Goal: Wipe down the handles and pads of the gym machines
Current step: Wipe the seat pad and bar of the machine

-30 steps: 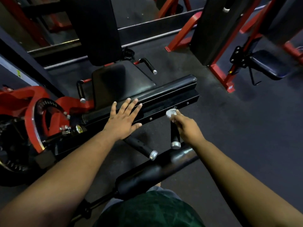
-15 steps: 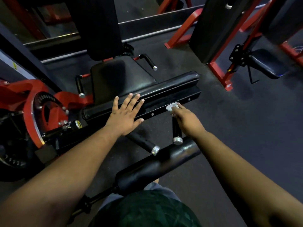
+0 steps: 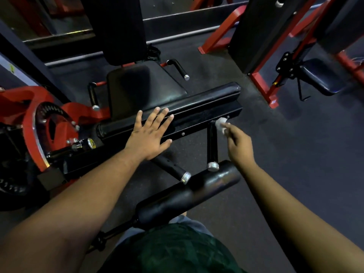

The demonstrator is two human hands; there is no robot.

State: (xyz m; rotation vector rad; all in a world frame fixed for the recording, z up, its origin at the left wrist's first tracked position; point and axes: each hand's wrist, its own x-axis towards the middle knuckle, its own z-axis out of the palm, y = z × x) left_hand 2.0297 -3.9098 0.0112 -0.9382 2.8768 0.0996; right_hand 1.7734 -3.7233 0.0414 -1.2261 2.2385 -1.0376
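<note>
A black leg machine with a seat pad (image 3: 141, 85) fills the middle. My left hand (image 3: 149, 134) lies flat with straight fingers on the long black roller pad (image 3: 206, 95) and the bar under it. My right hand (image 3: 238, 144) pinches a small white wipe (image 3: 221, 123) at the top of a short black handle (image 3: 212, 142) with a silver end cap. A second short handle (image 3: 173, 169) points toward me beside it. A lower black roller pad (image 3: 189, 198) lies nearest to me.
Red frame and a toothed adjustment plate (image 3: 39, 123) stand at the left. Two side handles (image 3: 179, 68) flank the seat. Another machine with red legs (image 3: 264, 89) and a dark seat (image 3: 319, 75) stands at the right. Dark rubber floor (image 3: 295, 164) spreads right of the handle.
My right hand with the wipe has slid up and to the right along the short handle toward the bar. My left hand stays flat on the roller pad.
</note>
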